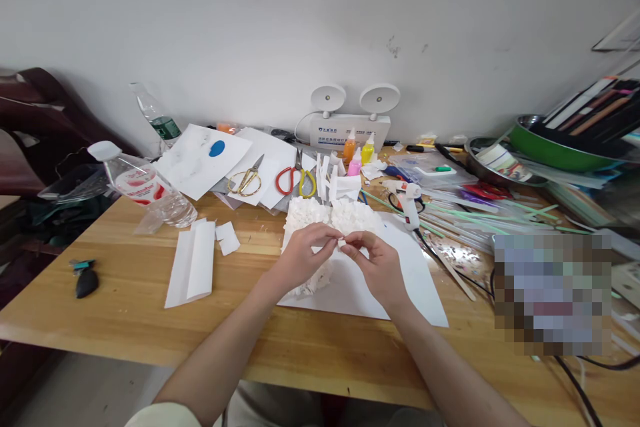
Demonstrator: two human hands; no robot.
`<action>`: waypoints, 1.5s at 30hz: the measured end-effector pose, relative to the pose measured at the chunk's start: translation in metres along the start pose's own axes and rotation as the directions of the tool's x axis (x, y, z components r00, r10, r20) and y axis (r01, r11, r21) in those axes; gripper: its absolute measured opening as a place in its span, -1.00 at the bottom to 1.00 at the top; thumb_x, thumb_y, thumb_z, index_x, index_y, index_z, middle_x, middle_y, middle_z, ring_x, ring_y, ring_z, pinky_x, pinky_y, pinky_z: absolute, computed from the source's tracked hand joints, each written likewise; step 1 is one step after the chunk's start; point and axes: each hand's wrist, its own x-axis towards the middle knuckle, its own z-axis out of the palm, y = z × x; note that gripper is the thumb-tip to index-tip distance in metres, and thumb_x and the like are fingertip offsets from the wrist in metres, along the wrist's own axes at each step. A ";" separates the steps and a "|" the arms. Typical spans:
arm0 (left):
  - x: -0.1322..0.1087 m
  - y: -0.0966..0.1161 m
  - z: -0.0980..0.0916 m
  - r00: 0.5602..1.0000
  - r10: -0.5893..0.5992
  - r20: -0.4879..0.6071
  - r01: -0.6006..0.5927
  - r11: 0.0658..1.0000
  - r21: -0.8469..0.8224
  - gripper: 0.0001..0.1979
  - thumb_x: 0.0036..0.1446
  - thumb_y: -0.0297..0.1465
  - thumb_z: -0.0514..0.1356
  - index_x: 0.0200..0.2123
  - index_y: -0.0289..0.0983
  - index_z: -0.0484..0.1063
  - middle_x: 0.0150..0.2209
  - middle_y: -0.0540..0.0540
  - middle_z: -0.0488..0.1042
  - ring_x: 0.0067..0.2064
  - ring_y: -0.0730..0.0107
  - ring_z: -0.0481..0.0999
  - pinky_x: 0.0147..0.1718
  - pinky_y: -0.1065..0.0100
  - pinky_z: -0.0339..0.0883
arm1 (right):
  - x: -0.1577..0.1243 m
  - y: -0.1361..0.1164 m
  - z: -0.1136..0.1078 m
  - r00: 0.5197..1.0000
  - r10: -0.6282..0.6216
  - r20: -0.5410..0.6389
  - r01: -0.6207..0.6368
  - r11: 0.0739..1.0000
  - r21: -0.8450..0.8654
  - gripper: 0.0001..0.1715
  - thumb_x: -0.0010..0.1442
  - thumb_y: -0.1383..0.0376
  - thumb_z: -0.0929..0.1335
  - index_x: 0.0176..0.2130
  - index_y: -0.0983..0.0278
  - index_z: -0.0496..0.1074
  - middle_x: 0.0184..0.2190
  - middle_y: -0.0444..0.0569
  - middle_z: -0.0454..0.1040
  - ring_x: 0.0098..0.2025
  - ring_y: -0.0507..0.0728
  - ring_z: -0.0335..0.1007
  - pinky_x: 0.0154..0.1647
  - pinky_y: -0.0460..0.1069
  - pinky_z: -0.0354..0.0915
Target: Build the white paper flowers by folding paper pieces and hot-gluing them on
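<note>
Paper [341,242] sits between left grip [307,248] and right grip [377,263].

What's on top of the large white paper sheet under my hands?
Ruffled white clusters, apparently paper, sit on the sheet; your left hand covers part of them, and they hide the surface beneath.

Around the white paper frills [307,209], squeeze bottles [350,152] at 12 o'clock are popping orange, yellow and pink, a bowl [560,151] at 2 is showing green, a sheet [187,163] at 10 is rocking a blue blob [217,148], tabletop [300,347] at 6 is flashing honey-brown grain.
</note>
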 end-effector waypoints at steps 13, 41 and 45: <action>-0.003 -0.003 0.001 0.997 0.081 0.020 -0.082 0.995 0.055 -0.74 0.10 -0.49 0.01 -0.14 -0.20 0.35 -0.22 -0.02 0.48 -0.20 0.45 0.42 -0.20 0.41 0.28 | 0.001 0.002 0.000 1.000 -0.012 0.023 0.013 0.999 -0.036 -0.83 0.02 0.24 0.34 -0.32 0.25 0.40 -0.44 -0.08 0.42 -0.39 0.06 0.29 -0.28 -0.01 0.23; 0.000 -0.003 -0.001 0.998 -0.062 -0.014 0.062 0.998 -0.026 -0.89 0.09 -0.39 0.08 -0.36 -0.26 0.38 -0.38 -0.02 0.45 -0.31 0.43 0.44 -0.28 0.40 0.27 | 0.000 0.002 -0.002 0.983 -0.039 0.178 0.026 0.997 0.072 -0.89 0.10 0.24 0.27 -0.34 0.23 0.31 -0.38 -0.09 0.35 -0.29 0.08 0.28 -0.20 -0.01 0.21; 0.000 -0.004 0.000 1.000 -0.030 -0.008 0.029 0.999 -0.042 -0.88 0.11 -0.39 0.06 -0.33 -0.27 0.38 -0.36 -0.03 0.45 -0.30 0.46 0.43 -0.28 0.42 0.27 | 0.000 0.002 -0.003 0.987 -0.038 0.156 0.026 0.997 0.078 -0.89 0.08 0.24 0.28 -0.36 0.23 0.34 -0.39 -0.08 0.37 -0.30 0.09 0.28 -0.21 0.00 0.22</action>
